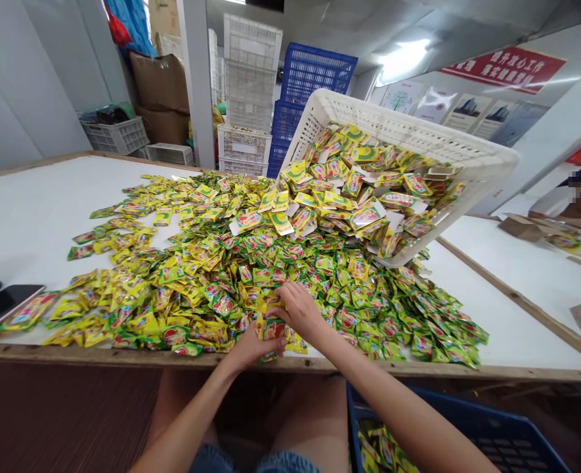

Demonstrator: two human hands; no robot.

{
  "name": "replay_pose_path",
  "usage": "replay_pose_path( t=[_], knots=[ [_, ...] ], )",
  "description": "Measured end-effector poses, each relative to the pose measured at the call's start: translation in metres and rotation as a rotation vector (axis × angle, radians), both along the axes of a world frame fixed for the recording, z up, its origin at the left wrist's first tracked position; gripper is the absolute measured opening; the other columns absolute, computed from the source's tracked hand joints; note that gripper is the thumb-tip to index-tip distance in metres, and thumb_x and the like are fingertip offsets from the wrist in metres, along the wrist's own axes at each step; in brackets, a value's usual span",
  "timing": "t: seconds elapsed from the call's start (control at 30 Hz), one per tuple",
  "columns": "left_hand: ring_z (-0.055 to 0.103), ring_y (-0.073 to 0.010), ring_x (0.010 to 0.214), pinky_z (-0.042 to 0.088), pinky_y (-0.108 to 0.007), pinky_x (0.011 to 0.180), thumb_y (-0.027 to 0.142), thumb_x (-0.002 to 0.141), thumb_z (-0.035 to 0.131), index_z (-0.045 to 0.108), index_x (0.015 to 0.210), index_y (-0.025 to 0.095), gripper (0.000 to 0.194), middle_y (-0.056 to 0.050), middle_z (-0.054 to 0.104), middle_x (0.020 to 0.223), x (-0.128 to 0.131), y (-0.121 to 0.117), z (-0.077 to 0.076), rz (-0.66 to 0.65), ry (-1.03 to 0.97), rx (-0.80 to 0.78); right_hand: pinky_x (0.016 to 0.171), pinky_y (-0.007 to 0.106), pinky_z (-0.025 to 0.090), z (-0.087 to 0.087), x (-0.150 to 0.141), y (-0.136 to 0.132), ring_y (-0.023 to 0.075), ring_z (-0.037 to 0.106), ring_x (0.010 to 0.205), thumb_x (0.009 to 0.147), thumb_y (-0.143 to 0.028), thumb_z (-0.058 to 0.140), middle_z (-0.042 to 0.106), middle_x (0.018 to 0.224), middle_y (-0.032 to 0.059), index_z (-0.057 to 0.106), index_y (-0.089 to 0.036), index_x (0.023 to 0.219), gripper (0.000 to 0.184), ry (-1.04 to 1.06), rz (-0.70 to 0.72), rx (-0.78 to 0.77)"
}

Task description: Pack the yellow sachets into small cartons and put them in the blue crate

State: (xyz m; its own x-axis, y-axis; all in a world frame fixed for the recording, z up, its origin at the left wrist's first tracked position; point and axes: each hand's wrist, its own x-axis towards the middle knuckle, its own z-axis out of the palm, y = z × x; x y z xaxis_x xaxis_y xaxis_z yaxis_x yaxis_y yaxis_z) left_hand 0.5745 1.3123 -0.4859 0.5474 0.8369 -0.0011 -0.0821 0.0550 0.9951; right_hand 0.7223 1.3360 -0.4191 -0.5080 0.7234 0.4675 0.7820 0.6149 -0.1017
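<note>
My left hand (249,347) is closed around a small red-and-green candy packet (273,328) near the front edge of the table. Just above it, my right hand (301,311) bends its fingers around a yellow packet (266,302), partly hidden by the fingers. Both hands are close together, over a wide heap of green and yellow packets (349,309). Behind the heap, a white plastic basket (418,128) lies tipped towards me, with small yellow boxes (339,197) spilling from it onto the packets.
A blue crate (487,414) holding packets stands below the table edge at right. A phone (9,303) lies at the left. Wooden strips border the white table (29,203). Stacked white crates (251,79) and blue crates (314,72) stand behind. Another person is partly visible at far right.
</note>
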Motion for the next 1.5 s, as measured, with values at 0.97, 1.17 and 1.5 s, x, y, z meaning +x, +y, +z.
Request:
replay_pose_path(
  t=[0.97, 1.17, 1.5],
  knots=[
    [0.052, -0.0147, 0.074, 0.041, -0.025, 0.070, 0.031, 0.062, 0.073, 0.058, 0.090, 0.013, 0.037, 0.000, 0.061, 0.080, 0.004, -0.002, -0.009, 0.214, 0.001, 0.095, 0.081, 0.036, 0.032, 0.022, 0.007, -0.021, 0.0217, 0.045, 0.096, 0.070, -0.024, 0.070, 0.056, 0.099, 0.0046, 0.058, -0.020, 0.074, 0.014, 0.040, -0.017, -0.204],
    [0.053, -0.0156, 0.072, 0.041, -0.026, 0.068, 0.031, 0.061, 0.074, 0.058, 0.090, 0.012, 0.038, -0.001, 0.062, 0.078, 0.004, 0.000, -0.012, 0.216, 0.029, 0.066, 0.081, 0.036, 0.032, 0.029, 0.004, -0.015, 0.0213, 0.047, 0.097, 0.071, -0.025, 0.070, 0.059, 0.098, 0.0038, 0.061, -0.020, 0.070, 0.011, 0.034, 0.020, -0.272],
    [0.055, -0.0231, 0.094, 0.040, -0.032, 0.086, 0.020, 0.062, 0.071, 0.063, 0.097, 0.016, 0.036, -0.006, 0.064, 0.098, 0.007, -0.003, 0.002, 0.153, -0.019, 0.245, 0.085, 0.038, 0.033, 0.007, -0.004, -0.031, 0.0204, 0.047, 0.099, 0.080, -0.025, 0.059, 0.059, 0.103, 0.0028, 0.068, -0.023, 0.070, 0.014, 0.077, 0.059, -0.361]
  ],
)
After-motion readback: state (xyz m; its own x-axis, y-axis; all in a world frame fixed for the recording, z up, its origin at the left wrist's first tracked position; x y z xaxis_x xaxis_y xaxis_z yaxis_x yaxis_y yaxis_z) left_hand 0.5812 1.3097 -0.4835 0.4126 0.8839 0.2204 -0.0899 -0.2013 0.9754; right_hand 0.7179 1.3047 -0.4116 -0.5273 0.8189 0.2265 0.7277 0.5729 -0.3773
